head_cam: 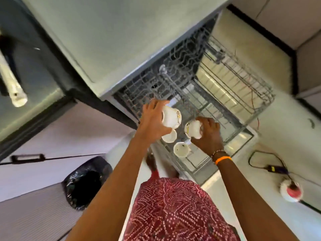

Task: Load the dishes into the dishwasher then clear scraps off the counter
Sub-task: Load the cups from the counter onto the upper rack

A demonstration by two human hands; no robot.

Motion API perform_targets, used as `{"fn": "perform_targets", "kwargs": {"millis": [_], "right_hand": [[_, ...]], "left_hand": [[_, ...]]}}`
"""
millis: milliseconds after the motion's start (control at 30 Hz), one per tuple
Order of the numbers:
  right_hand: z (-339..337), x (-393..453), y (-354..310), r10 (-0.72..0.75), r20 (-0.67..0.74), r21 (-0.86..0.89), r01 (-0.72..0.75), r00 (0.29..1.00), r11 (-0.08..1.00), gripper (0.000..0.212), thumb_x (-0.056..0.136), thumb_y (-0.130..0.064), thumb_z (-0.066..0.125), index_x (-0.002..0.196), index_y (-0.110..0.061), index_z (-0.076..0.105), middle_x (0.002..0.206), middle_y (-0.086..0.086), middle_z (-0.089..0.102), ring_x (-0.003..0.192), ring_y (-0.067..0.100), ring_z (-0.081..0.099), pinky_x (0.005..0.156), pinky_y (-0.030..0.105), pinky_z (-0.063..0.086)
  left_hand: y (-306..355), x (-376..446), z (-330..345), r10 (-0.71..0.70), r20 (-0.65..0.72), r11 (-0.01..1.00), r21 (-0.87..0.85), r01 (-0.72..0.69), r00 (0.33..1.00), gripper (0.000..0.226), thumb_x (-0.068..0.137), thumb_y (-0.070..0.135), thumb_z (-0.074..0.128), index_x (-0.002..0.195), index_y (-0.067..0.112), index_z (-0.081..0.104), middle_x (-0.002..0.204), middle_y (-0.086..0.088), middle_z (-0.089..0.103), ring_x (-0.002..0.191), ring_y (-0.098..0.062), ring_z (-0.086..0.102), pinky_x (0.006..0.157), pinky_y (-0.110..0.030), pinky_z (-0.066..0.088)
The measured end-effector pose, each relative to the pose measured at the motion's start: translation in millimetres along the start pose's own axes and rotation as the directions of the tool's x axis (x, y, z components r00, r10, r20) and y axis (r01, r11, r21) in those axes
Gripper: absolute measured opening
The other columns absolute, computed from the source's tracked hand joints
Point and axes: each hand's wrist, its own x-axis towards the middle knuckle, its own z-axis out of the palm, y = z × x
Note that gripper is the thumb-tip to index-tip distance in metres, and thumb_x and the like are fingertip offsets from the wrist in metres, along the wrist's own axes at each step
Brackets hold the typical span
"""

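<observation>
Pale floor tiles (284, 129) spread out below you on the right, and a grey-green counter slab (107, 35) fills the top of the view, its edge overhanging the open dishwasher (231, 143). Two wire racks stand pulled out from under that counter: the upper rack (175, 70) nearer the cabinet, and the lower rack (243, 87) reaching farther out over the floor. To your left, pale cabinet fronts (52, 136) run below a dark band, with a black handle (27, 158) on one of them. Beside them a bin lined with a black bag (86, 183) stands on the floor, close to your patterned red garment (173, 211).

Off to the right, a black cable (264, 160) loops across the tiles to a small dark adapter (276, 168), and a round white and pink object (291, 189) lies just past it (too blurred to name).

Your left hand (152, 122) grips a white mug (172, 118) tipped on its side over the rack. Your right hand (208, 134) holds a second white mug (192, 128), also tilted, just beside the first; the two do not touch. Below your hands, two more white cups sit in the rack with mouths up: one (169, 136) under your left wrist, another (181, 149) nearer you. An orange band (223, 160) circles your right wrist.
</observation>
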Motion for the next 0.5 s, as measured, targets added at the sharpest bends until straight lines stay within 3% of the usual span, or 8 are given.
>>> {"fn": "perform_targets", "kwargs": {"millis": [100,267,400,500], "right_hand": [[10.0,11.6,31.1,0.125,0.026,0.032,-0.126,0.992,0.992,0.078,0.059,-0.022,0.078,0.128,-0.01,0.045,0.119,0.015,0.051,0.111,0.036,0.041,0.087,0.039,0.037],[44.3,29.1,54.9,0.118,0.004,-0.085,-0.118,0.993,0.989,0.069,0.061,-0.019,0.075,0.123,-0.009,0.048,0.123,0.015,0.049,0.112,0.037,0.042,0.084,0.046,0.048],[67.6,35.7,63.4,0.141,0.032,-0.148,-0.135,0.99,0.98,0.072,0.062,-0.019,0.077,0.127,-0.011,0.045,0.13,0.011,0.043,0.118,0.034,0.039,0.072,0.044,0.051],[75.9,34.7,67.3,0.158,0.064,-0.188,-0.144,0.985,0.972,0.072,0.068,-0.022,0.076,0.131,-0.013,0.044,0.133,0.009,0.043,0.118,0.033,0.038,0.073,0.042,0.051]], "left_hand": [[12.4,28.6,29.8,-0.021,0.114,0.999,0.031,0.018,0.993,0.084,0.059,0.014,0.079,0.131,0.016,0.038,0.134,-0.007,0.043,0.123,-0.03,0.035,0.1,-0.032,0.024],[6.3,71.7,79.9,-0.025,0.199,0.992,0.124,0.0,0.98,0.076,0.066,0.004,0.07,0.133,0.018,0.037,0.134,-0.006,0.044,0.126,-0.03,0.033,0.106,-0.038,0.025],[-3.5,95.7,110.9,0.023,0.242,0.977,0.202,-0.074,0.97,0.077,0.071,-0.001,0.066,0.137,0.023,0.034,0.139,0.001,0.038,0.129,-0.027,0.025,0.102,-0.038,0.033],[-7.3,104.5,125.9,0.044,0.284,0.96,0.254,-0.12,0.958,0.079,0.072,-0.001,0.066,0.139,0.024,0.033,0.141,0.002,0.035,0.129,-0.025,0.025,0.105,-0.038,0.031]]}}
